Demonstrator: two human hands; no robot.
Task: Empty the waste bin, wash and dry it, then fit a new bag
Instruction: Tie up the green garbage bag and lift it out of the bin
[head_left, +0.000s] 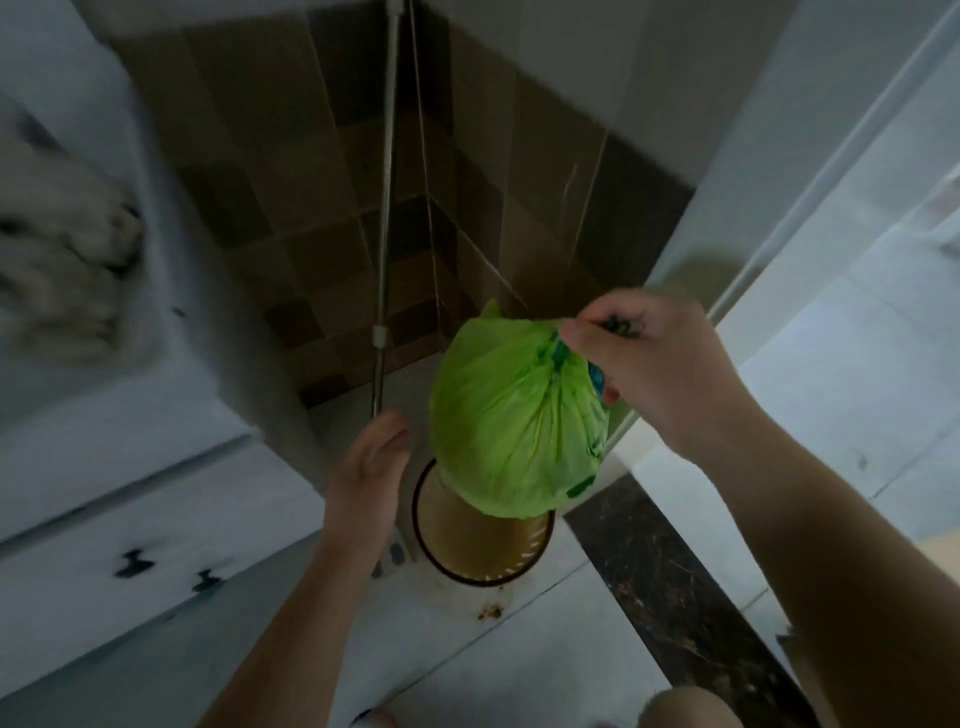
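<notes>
A full green rubbish bag (511, 415), tied at the top with a blue drawstring, hangs above the round waste bin (483, 551) on the floor. My right hand (644, 364) grips the gathered neck of the bag from the right. The bin has a dark rim and a pale slotted wall; the bag hides its far side. My left hand (369, 473) hovers open just left of the bin's rim, fingers relaxed, holding nothing.
A metal pole (387, 218) leans in the brown-tiled corner behind the bin. White cabinet drawers with dark knobs (135, 564) stand on the left. A white door frame (727, 260) rises on the right, with a dark stone threshold (675, 597) below it.
</notes>
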